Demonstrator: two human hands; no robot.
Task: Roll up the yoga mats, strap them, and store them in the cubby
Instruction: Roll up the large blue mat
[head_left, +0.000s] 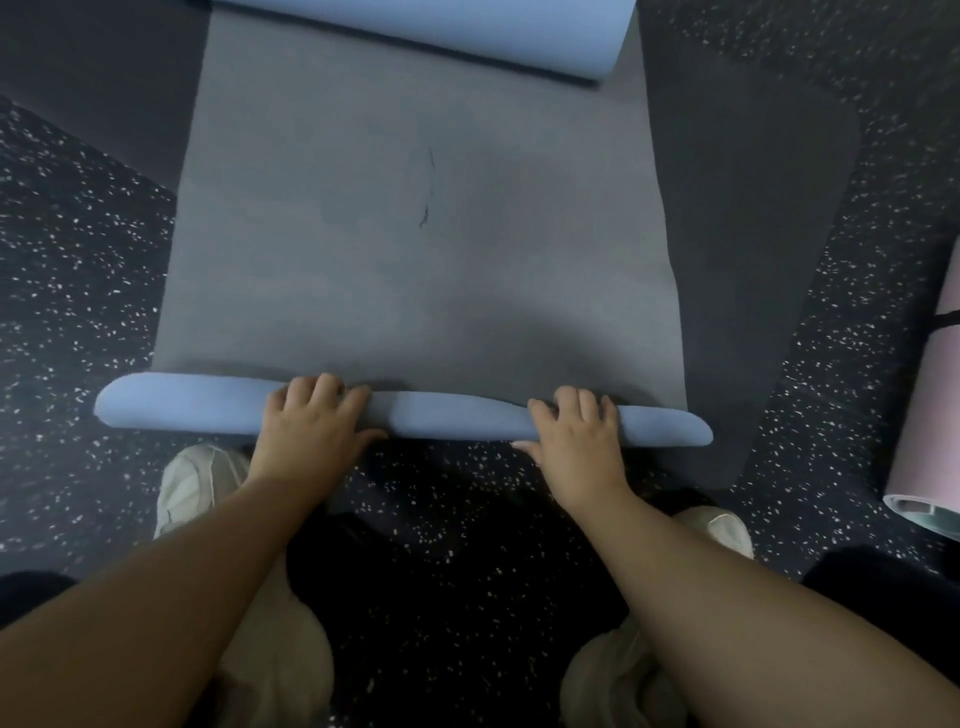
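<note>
Here, left hand (306, 428) and right hand (574, 434), fingers curled over the mat's rolled blue end (447, 415)

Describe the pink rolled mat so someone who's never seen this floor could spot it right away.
Start at the wide grey mat spread over the speckled floor, then look past its right side, beyond the darker mat lying under it. At the right edge of the view lies the pink rolled mat. It alone is pink, fully rolled and banded by a dark strap.
</note>
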